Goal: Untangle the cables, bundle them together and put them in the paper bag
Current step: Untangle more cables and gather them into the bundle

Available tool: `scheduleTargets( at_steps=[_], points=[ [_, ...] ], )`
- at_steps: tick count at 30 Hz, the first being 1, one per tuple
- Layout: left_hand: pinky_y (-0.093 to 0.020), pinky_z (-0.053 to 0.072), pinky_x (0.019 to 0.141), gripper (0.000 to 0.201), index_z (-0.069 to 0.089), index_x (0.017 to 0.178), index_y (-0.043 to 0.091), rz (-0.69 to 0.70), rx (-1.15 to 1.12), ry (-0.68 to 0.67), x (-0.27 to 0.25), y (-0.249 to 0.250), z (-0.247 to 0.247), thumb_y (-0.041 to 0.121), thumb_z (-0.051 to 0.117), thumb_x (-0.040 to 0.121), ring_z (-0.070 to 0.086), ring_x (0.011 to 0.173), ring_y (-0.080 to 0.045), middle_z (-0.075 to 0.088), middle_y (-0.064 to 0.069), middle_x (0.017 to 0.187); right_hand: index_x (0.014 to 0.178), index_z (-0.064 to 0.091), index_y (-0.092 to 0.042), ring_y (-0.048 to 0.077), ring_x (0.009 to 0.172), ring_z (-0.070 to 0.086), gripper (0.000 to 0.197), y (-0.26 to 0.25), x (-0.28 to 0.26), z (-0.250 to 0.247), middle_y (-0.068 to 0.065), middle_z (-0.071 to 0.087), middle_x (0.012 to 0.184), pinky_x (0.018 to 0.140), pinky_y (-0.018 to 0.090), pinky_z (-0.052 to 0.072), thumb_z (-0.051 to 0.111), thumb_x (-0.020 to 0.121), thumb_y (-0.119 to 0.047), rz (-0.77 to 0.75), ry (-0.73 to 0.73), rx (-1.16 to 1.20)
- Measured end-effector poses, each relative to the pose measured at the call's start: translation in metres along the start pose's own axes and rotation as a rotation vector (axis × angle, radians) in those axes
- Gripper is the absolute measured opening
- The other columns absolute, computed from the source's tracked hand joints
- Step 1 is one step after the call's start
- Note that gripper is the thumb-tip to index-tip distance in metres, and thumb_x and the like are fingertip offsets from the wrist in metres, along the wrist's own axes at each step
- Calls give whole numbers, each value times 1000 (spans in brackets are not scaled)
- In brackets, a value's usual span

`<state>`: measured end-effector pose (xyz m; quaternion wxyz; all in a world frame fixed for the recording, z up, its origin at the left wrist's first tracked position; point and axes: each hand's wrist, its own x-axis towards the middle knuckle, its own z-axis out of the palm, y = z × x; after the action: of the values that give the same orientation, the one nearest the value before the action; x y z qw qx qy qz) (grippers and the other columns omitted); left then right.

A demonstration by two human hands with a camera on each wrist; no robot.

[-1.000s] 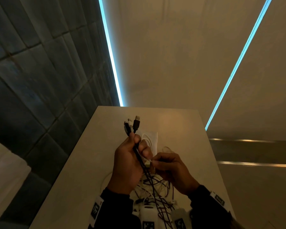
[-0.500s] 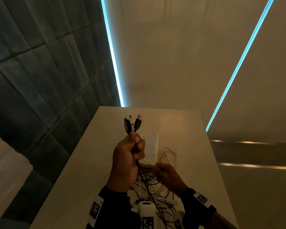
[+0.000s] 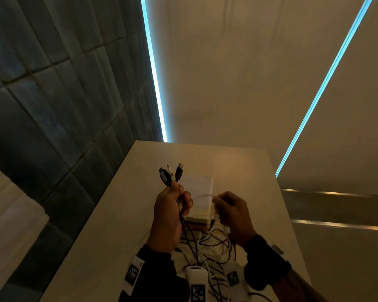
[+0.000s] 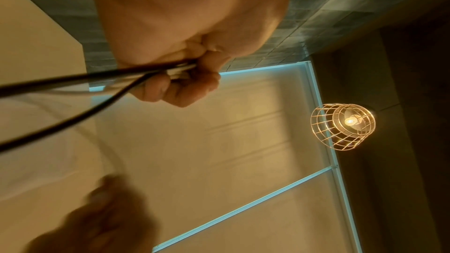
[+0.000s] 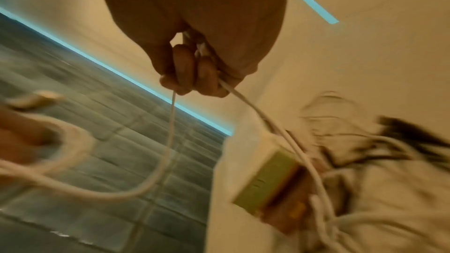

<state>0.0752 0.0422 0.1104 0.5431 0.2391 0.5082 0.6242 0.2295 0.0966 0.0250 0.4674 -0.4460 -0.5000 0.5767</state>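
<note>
Head: left hand fisted round gathered cables, plugs sticking up above the fist, likely to keep sorted ends together. Right hand just right of the fist, pinching a white cable, probably drawing it free. Tangle lying on table below the fist; bag flat behind it.

Left wrist: fingers curled tight on dark and white cables.

Right wrist: blurred; fingertips pinched on white cable looping toward the fist.
</note>
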Motion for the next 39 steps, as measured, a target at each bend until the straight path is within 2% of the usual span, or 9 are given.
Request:
scheduleTargets(
  at_steps=[4,7,9,12,15,21,30,34,39],
  points=[
    [-28,32,53,35,47,75,14,-33,83,21,-1,-1,6,27,32,104,55,59,-16,71,-6,71,81,57,5,15,44,34,13,-59,-13,17,13,51,60,43,22,28,60,90,-3,-183,-228,149],
    [-39,44,72,38,51,74,12,-63,-104,-60,-5,7,8,31,35,102,61,70,-23,67,-8,72,80,62,7,14,45,44,10,-69,-25,23,10,61,63,45,23,35,62,86,-1,-193,-400,149],
    [-41,47,74,39,47,70,13,-50,-300,-153,-7,16,8,32,35,101,57,69,-25,57,-8,66,80,61,12,16,46,46,16,-62,-26,22,7,59,57,47,23,37,65,84,-3,-150,-433,122],
    [-32,44,63,39,45,67,15,-1,-412,-234,-8,26,7,30,34,101,49,57,-18,40,-2,60,81,66,8,18,50,47,20,-40,-22,16,4,58,58,49,21,36,65,84,-12,-103,-392,78],
    [-23,30,49,37,44,67,16,68,-380,-269,-11,30,5,28,34,100,32,48,-11,37,2,59,81,68,6,7,52,48,22,-14,-18,9,-5,56,58,52,17,37,61,90,-13,-53,-345,30],
    [-25,21,50,36,46,67,17,122,-352,-198,-9,27,-2,27,36,99,25,47,-8,34,3,59,73,63,6,-1,52,45,29,46,-14,-6,-10,53,53,54,12,36,55,95,-10,-1,-168,-167],
    [-22,23,45,36,44,70,16,140,-286,-127,-9,26,-5,26,33,102,23,45,-7,33,5,57,59,60,-20,5,55,43,38,96,-20,-20,-3,51,59,58,23,35,54,95,-13,92,-105,-380],
    [-21,23,44,37,44,69,15,132,-289,-100,-9,27,-7,25,33,103,23,44,-7,30,5,58,65,63,-13,10,57,45,32,84,-20,-23,2,52,60,59,32,37,54,95,-17,108,3,-428],
    [-22,24,44,37,42,69,14,157,-231,-75,-5,32,-12,22,32,103,23,43,-8,29,5,55,74,65,-7,5,43,37,26,35,-37,-72,-7,43,49,43,18,32,53,95,-15,20,91,-401]
  ],
)
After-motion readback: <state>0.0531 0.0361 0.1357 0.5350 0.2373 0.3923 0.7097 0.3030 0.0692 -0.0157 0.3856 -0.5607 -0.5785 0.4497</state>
